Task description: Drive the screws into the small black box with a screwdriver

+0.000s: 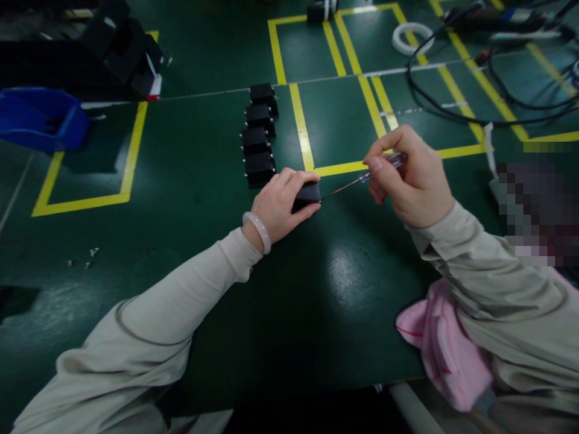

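Observation:
My left hand (283,205) is closed around a small black block (307,195) on the green table, thumb at its near side and fingers over its far side. In my right hand (409,178) is a screwdriver (348,187) with a clear handle, pinched between thumb and fingers. Its thin shaft points left, and the tip meets the block's right side near a small shiny spot, perhaps a screw. Just beyond my left hand, several similar black blocks (256,140) stand in a row, with small shiny screws sticking out of their sides.
Loose screws (94,251) lie at the left. A blue bin (43,117) sits at the far left beside black parts (122,48). A white tape roll (412,39) and black cables (434,102) occupy the back right. Pink cloth (446,343) hangs at the near right edge.

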A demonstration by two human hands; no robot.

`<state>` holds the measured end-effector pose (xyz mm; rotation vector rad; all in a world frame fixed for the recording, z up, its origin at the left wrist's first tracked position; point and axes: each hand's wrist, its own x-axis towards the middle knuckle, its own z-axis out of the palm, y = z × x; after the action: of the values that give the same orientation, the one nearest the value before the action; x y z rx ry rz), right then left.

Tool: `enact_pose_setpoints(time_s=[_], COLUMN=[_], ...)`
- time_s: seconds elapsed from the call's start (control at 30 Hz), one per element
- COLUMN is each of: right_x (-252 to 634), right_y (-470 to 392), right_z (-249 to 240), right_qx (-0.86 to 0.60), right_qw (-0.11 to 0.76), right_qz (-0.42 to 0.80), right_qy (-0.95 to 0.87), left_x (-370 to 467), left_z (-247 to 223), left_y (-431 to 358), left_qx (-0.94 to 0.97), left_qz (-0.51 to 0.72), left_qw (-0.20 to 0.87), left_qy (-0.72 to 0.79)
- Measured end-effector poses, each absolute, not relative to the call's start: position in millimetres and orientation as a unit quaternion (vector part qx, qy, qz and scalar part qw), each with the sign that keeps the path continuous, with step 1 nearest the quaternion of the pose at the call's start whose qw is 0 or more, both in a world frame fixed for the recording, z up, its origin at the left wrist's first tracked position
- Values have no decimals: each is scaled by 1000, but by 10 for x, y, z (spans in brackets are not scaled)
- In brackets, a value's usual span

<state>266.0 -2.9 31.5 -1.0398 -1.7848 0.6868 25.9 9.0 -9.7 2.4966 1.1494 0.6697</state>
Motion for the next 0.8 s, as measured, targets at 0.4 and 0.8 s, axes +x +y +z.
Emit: enact_pose_setpoints(time_s=[0.4,0.8], right_x=[2643,2654], right_y=[-26,-26], right_z=[298,259], right_qx=[-425,-441], right_qw=[481,474], right_qz=[298,285], right_qy=[-707,-707], left_x=[260,258], left_z=[-93,-84], left_y=[93,96], left_qx=[871,873], left_qz=[233,226], left_qw=[158,161], left_qy=[402,401])
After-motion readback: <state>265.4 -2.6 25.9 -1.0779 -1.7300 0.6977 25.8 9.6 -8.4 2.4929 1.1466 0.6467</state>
